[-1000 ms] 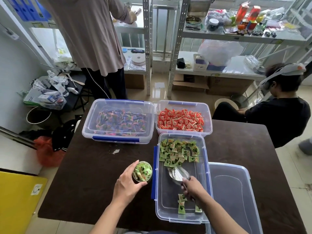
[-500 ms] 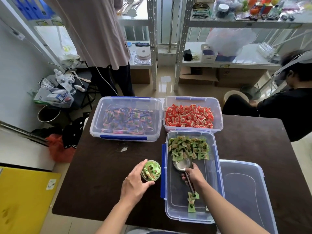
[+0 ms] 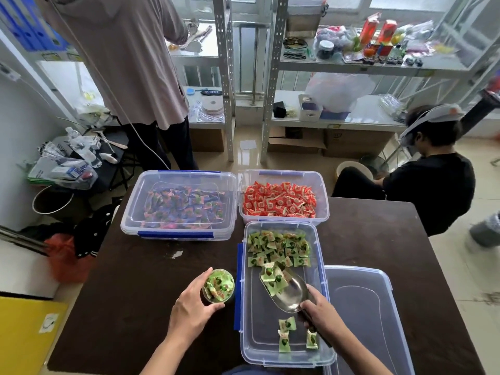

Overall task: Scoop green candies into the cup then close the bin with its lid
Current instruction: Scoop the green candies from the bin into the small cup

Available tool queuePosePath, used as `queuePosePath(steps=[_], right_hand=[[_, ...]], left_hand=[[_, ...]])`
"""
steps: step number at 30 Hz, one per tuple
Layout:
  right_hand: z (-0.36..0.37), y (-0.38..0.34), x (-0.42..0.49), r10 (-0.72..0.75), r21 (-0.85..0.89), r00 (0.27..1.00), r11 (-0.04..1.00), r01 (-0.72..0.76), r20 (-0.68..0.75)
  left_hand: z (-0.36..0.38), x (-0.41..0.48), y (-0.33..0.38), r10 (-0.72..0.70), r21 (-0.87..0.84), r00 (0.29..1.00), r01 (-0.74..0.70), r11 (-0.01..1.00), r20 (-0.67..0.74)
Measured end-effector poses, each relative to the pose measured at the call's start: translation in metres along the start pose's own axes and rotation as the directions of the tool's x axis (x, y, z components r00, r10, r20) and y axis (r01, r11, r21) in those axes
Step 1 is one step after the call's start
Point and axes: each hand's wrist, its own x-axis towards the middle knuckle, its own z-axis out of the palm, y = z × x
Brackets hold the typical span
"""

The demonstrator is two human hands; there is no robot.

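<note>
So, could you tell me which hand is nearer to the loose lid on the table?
Right. The right hand holds the scoop inside the green bin, beside the lid; the left hand grips the cup across that bin.

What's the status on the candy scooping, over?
Left hand on cup, nearly full. Right hand holds scoop, few candies aboard, over open bin. Lid off, lying right. Nothing in the way.

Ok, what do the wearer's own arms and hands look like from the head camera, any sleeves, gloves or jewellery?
Both forearms come in bare from the bottom edge, with no sleeves in view. The left hand and the right hand are ungloved, and no rings, watch, bracelets, cables or markings show on either. A bit of blue clothing shows at the bottom edge between the arms.
</note>
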Motion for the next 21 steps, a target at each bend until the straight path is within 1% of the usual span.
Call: queuePosePath(steps=[3, 7, 11, 13, 15, 16, 17, 18, 19, 21], right_hand=[[0.006, -0.021, -0.013, -0.043, -0.001, 0.995, 0.999, 0.044, 0.087], [0.032, -0.052, -0.02, -0.102, -0.174, 0.974, 0.975, 0.138, 0.201], [0.061, -0.085, -0.025, -0.126, -0.416, 0.947, 0.875, 0.247, 0.296], [0.072, -0.099, -0.027, -0.117, -0.493, 0.941, 0.827, 0.269, 0.317], [0.08, -0.111, -0.026, -0.105, -0.54, 0.94, 0.796, 0.275, 0.323], [0.083, -0.118, -0.026, -0.093, -0.565, 0.942, 0.779, 0.271, 0.324], [0.086, -0.123, -0.025, -0.089, -0.605, 0.945, 0.748, 0.273, 0.316], [0.089, -0.127, -0.024, -0.098, -0.66, 0.949, 0.697, 0.28, 0.299], [0.093, -0.13, -0.023, -0.113, -0.715, 0.953, 0.637, 0.287, 0.281], [0.101, -0.134, -0.023, -0.137, -0.792, 0.957, 0.538, 0.289, 0.256]], left_hand=[[-0.002, 0.002, 0.001, -0.02, 0.001, 1.0, 0.02, 1.0, 0.015], [-0.003, 0.0, 0.0, -0.022, -0.02, 0.999, 0.023, 1.0, 0.045], [-0.011, 0.001, -0.011, 0.03, -0.076, 0.984, -0.016, 0.997, 0.178], [-0.012, 0.0, -0.019, 0.053, -0.073, 0.97, -0.037, 0.997, 0.236], [-0.01, -0.006, -0.023, 0.072, -0.031, 0.97, -0.067, 0.997, 0.231], [-0.008, -0.01, -0.022, 0.104, 0.025, 0.978, -0.11, 0.994, 0.182], [-0.007, -0.015, -0.021, 0.164, 0.099, 0.98, -0.175, 0.98, 0.11], [-0.005, -0.02, -0.017, 0.248, 0.165, 0.968, -0.251, 0.954, 0.043], [-0.002, -0.024, -0.015, 0.336, 0.198, 0.942, -0.331, 0.922, 0.013], [0.004, -0.03, -0.01, 0.475, 0.214, 0.879, -0.473, 0.855, 0.046]])
